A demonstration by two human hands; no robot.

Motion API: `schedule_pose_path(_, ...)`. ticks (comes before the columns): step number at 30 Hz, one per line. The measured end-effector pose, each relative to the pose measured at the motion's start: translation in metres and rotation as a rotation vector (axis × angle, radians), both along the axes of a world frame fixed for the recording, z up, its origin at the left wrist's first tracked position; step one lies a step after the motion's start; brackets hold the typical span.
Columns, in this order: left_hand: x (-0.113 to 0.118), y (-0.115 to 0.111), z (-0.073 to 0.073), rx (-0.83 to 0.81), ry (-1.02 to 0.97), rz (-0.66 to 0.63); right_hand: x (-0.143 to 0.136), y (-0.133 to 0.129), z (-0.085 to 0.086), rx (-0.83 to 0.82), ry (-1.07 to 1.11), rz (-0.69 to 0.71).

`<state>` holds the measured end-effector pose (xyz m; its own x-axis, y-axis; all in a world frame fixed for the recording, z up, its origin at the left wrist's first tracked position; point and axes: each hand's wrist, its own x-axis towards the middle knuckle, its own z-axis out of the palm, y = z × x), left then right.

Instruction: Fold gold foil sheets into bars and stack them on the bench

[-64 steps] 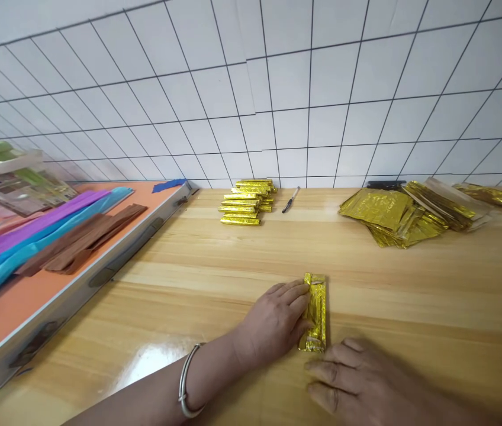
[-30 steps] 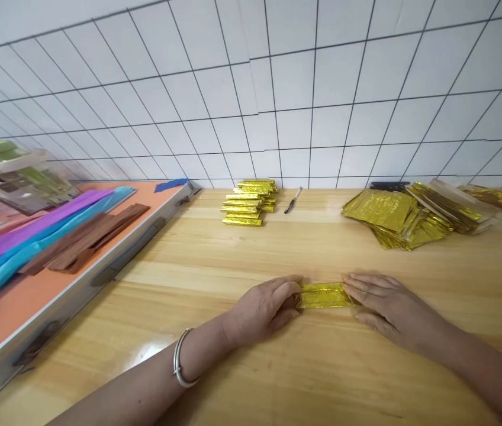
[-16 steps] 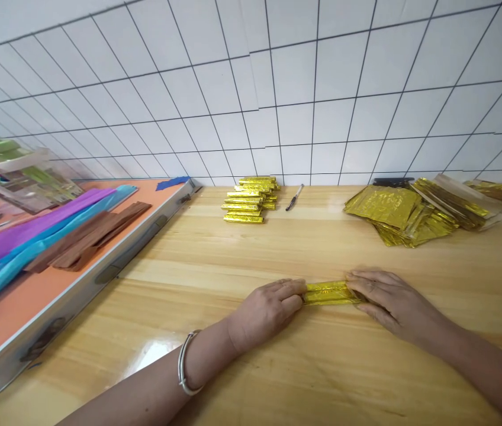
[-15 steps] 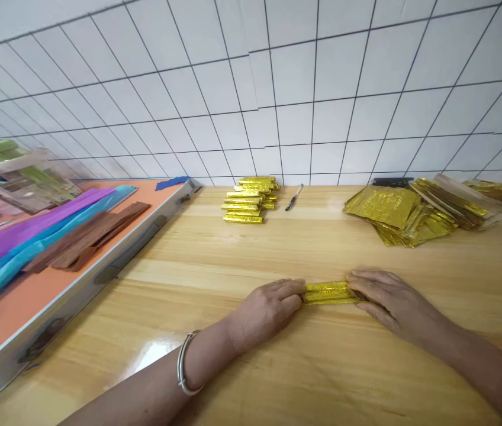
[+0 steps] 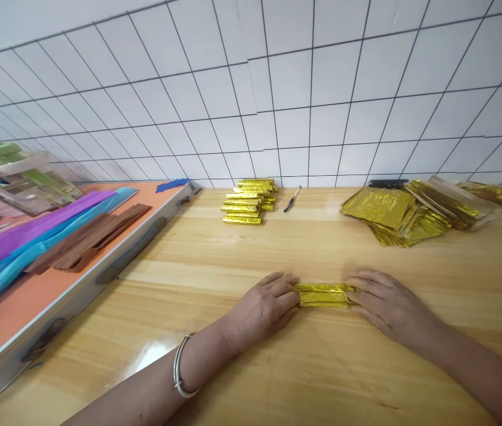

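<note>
A gold foil strip [image 5: 325,296] lies crosswise on the wooden table [image 5: 251,367], with a raised fold along its far edge. My left hand [image 5: 273,300] grips its left end, fingers bent together over it. The right end is under the fingertips of my right hand [image 5: 377,299], which press on it from the other side. Both thumbs are mostly hidden. Further back, a stack of rolled gold foil pieces [image 5: 248,201] lies near the wall, with a pen [image 5: 292,199] just right of it.
Flat gold foil sheets [image 5: 379,210] are piled at the back right, by a dark object [image 5: 388,184]. At left, an orange-topped surface [image 5: 113,236] holds purple paper [image 5: 47,228], blue paper [image 5: 15,269], brown strips [image 5: 95,236] and a clear jug [image 5: 29,180].
The foil strip looks flatter and more spread out, with its near part now visible. My left hand has shifted slightly left. The view has moved slightly.
</note>
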<state>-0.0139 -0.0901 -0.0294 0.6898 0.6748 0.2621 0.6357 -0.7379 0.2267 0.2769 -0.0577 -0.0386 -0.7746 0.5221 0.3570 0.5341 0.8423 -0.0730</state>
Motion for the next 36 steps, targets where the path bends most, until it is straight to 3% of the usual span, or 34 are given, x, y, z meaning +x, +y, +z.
schedule_pose_path(19, -0.001, -0.007, -0.009, 0.041, 0.009, 0.029, -0.003, -0.009, -0.009, 0.02, 0.107, -0.073)
schedule_pose_path(28, 0.01, -0.005, -0.008, -0.105, -0.202, 0.225, -0.013, -0.012, 0.002, -0.229, 0.123, -0.235)
schedule_pose_path(36, 0.023, 0.001, -0.006, -0.098, -0.226, 0.373, -0.021, -0.007, -0.002, -0.229, 0.126, -0.323)
